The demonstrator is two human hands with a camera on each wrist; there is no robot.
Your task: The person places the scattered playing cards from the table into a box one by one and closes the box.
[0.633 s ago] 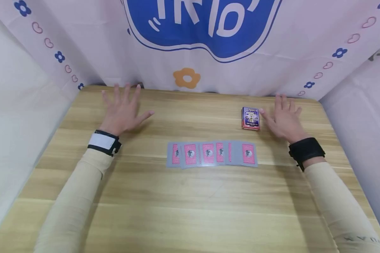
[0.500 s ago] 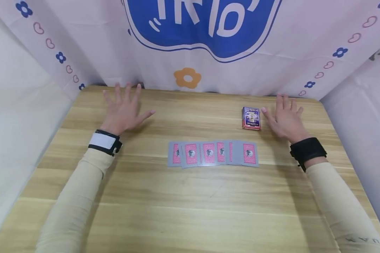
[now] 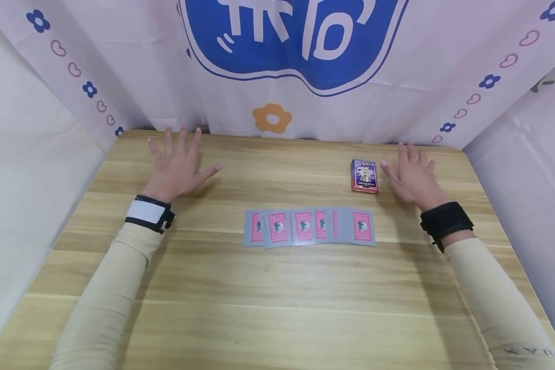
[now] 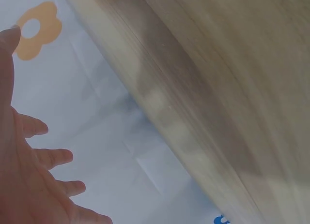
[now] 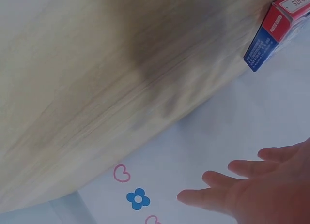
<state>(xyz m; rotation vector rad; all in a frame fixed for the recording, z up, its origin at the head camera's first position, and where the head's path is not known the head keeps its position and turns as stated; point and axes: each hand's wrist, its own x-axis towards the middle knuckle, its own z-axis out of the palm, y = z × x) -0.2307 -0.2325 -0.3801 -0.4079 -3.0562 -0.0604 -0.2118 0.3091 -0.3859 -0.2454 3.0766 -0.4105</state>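
Note:
My left hand (image 3: 176,169) is spread with straight fingers over the table's far left part, holding nothing. The left wrist view shows its palm and fingers (image 4: 54,157) raised off the wood. My right hand (image 3: 415,177), also spread and holding nothing, is at the far right. Its thumb lies just right of a blue and red card box (image 3: 364,176), which also shows in the right wrist view. Between the arms, nearer to me, a row of overlapping playing cards (image 3: 303,226) lies face down, with pink patterned backs and pale borders.
The wooden table (image 3: 259,308) has rounded far corners. A white cloth (image 3: 231,103) with a blue emblem, an orange flower, hearts and small blue flowers hangs along its far edge. White cloth also hangs at both sides. Black bands are on both wrists.
The head view has shifted slightly, so everything sits a little lower in it. Both hands, the cards and the card box keep their places on the table.

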